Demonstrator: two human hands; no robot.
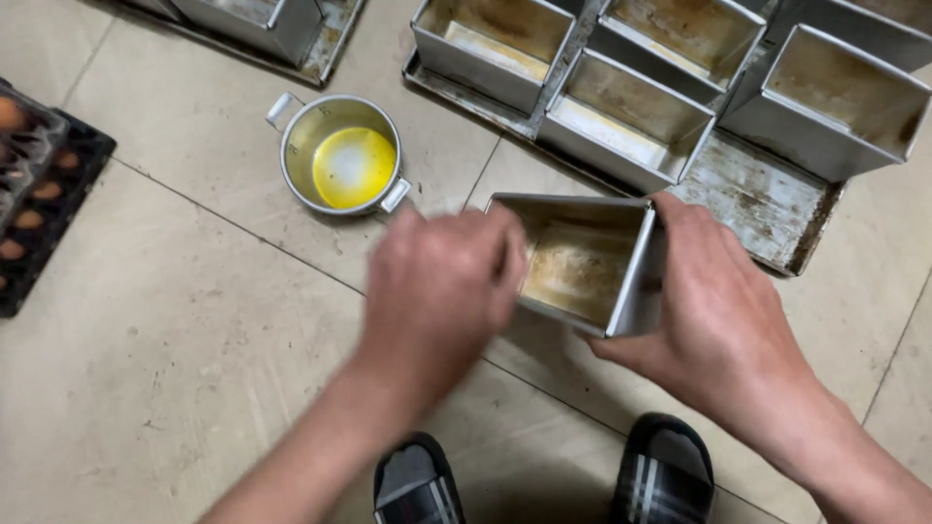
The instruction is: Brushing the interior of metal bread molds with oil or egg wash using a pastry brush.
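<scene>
I crouch on a beige tiled floor point(175, 340). On it sit a small pot point(342, 155) of yellow liquid, a metal tray point(767, 199) of loaf tins point(626, 116), and what looks like an egg crate point(39, 184).

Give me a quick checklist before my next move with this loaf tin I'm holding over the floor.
1. Right hand grips the loaf tin by its end wall: ok.
2. Left hand is at the tin's open side: ok, though blurred, so what it holds: cannot tell.
3. Small pot stands upright on the floor with yellow liquid in it: ok.
4. Other tins sit upright on the tray: ok.
5. Bare spot on the tray near the held tin: ok.
6. Egg crate lies apart from both hands: ok.
</scene>
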